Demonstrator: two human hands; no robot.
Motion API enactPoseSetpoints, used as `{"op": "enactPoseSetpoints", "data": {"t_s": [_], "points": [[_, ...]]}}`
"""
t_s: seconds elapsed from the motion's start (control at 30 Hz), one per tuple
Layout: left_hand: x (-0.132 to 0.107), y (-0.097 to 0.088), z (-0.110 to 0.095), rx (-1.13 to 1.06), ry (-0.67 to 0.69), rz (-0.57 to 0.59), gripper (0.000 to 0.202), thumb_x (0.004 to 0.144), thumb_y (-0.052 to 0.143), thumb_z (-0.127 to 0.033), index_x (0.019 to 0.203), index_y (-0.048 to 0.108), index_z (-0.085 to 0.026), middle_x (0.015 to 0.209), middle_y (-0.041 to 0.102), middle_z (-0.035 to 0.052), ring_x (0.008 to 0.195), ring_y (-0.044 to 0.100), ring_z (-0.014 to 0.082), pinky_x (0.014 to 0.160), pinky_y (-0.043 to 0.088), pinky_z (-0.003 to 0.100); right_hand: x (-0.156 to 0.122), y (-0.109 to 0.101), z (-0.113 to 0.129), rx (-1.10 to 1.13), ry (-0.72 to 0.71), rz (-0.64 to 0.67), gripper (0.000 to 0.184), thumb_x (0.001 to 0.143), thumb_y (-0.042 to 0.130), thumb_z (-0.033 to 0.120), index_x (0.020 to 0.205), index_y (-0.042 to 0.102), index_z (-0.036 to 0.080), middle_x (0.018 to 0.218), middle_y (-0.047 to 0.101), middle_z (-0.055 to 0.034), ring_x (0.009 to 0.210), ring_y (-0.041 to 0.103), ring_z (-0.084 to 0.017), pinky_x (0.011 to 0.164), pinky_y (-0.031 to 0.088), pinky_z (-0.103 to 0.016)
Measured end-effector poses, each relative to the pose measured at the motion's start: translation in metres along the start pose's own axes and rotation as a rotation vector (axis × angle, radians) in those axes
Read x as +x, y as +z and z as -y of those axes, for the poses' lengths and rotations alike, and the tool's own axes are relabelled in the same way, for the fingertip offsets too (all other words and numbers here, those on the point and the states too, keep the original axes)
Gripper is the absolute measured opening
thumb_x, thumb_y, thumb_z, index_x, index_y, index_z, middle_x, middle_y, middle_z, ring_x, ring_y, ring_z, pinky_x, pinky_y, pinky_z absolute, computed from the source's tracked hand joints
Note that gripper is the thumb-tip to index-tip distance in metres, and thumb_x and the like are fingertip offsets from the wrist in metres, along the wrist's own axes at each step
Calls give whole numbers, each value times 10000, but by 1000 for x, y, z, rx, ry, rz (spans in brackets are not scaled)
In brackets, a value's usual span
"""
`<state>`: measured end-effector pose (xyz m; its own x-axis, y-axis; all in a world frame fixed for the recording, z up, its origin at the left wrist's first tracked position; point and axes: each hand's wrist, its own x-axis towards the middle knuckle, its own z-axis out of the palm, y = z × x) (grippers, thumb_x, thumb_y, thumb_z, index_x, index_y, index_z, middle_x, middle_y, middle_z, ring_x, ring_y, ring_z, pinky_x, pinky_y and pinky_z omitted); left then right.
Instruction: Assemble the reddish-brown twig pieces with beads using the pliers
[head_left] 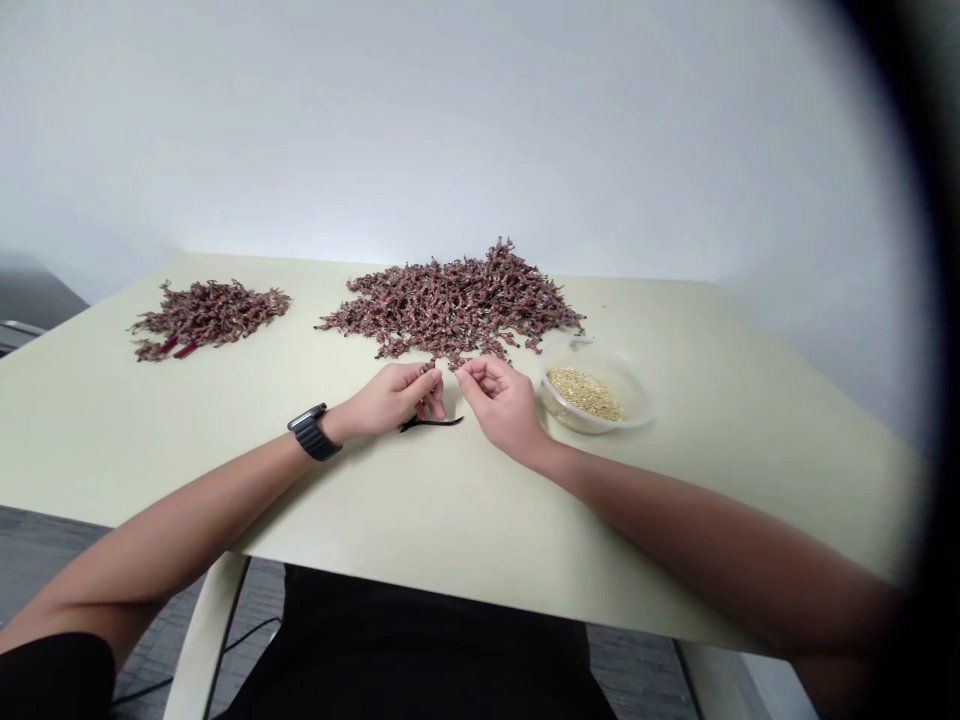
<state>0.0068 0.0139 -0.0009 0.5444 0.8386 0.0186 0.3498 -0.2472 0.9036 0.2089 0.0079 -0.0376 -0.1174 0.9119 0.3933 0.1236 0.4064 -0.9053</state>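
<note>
My left hand [396,396] and my right hand [501,398] rest close together on the pale table [420,510], both pinched shut at the fingertips. Each seems to grip a tiny dark piece near the front edge of the big reddish-brown heap of small parts [457,300]; the piece is too small to name. A thin black strip [431,424] lies on the table just under my left fingers. A black watch [315,432] sits on my left wrist.
A clear plastic bowl [630,400] with small golden bits stands just right of my right hand. A smaller heap of the same reddish-brown parts [206,315] lies at the far left. A white wall rises behind the table.
</note>
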Motion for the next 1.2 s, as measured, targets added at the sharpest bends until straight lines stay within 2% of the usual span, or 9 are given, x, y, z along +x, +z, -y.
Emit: {"op": "enactPoseSetpoints", "data": {"t_s": [0.13, 0.27, 0.37, 0.43, 0.53, 0.63, 0.83, 1.2], "points": [[0, -1, 0, 237, 80, 9, 486, 1076, 369, -484, 895, 674, -152, 883, 762, 62, 746, 675, 136, 747, 520, 254, 1, 1, -1, 16, -3, 7, 220, 946, 620, 424, 912, 639, 207, 772, 620, -14, 626, 528, -135, 546, 409, -269], [0, -12, 0, 403, 73, -102, 485, 1076, 374, -453, 811, 662, -166, 770, 730, 23, 682, 637, 134, 732, 478, 266, 1, 0, -3, 16, -10, 15, 200, 946, 623, 399, 913, 643, 203, 784, 621, -12, 629, 516, -127, 548, 392, -264], [-1, -16, -2, 434, 83, -163, 481, 1078, 373, -437, 807, 664, -167, 753, 712, 9, 659, 613, 124, 722, 458, 263, 1, 0, -4, 21, -9, 17, 182, 940, 631, 381, 908, 648, 203, 768, 616, -7, 619, 510, -125, 539, 378, -263], [-3, -13, -4, 403, 105, -147, 479, 1083, 361, -427, 820, 664, -166, 769, 713, 8, 681, 623, 120, 732, 458, 256, 1, 1, -5, 24, -11, 22, 172, 938, 636, 372, 905, 654, 204, 759, 615, -5, 619, 518, -128, 539, 379, -264], [-5, -4, -6, 377, 134, -58, 461, 1085, 355, -418, 838, 649, -164, 780, 716, 14, 703, 639, 123, 733, 464, 254, 1, 1, -5, 34, -18, 39, 170, 945, 633, 370, 907, 658, 206, 742, 615, -2, 613, 527, -131, 532, 378, -267], [-6, 3, -5, 432, 143, -9, 431, 1081, 369, -409, 839, 628, -164, 734, 692, 8, 640, 603, 117, 689, 445, 254, 0, 2, -4, 44, -29, 49, 181, 952, 631, 379, 906, 661, 206, 742, 634, -6, 611, 551, -136, 530, 388, -272], [-6, 3, -1, 569, 153, -24, 372, 1074, 380, -398, 914, 621, -164, 733, 652, 5, 616, 550, 118, 631, 395, 254, -2, 2, 1, 69, -43, 88, 180, 944, 650, 385, 916, 665, 208, 773, 688, -24, 641, 622, -152, 558, 445, -276], [-5, 4, 1, 707, 166, -21, 382, 1080, 346, -408, 927, 601, -169, 701, 620, 15, 576, 513, 127, 610, 357, 272, -2, 2, 1, 10, -51, 89, 174, 945, 642, 357, 899, 674, 192, 736, 638, -16, 610, 555, -136, 536, 415, -272]]}}
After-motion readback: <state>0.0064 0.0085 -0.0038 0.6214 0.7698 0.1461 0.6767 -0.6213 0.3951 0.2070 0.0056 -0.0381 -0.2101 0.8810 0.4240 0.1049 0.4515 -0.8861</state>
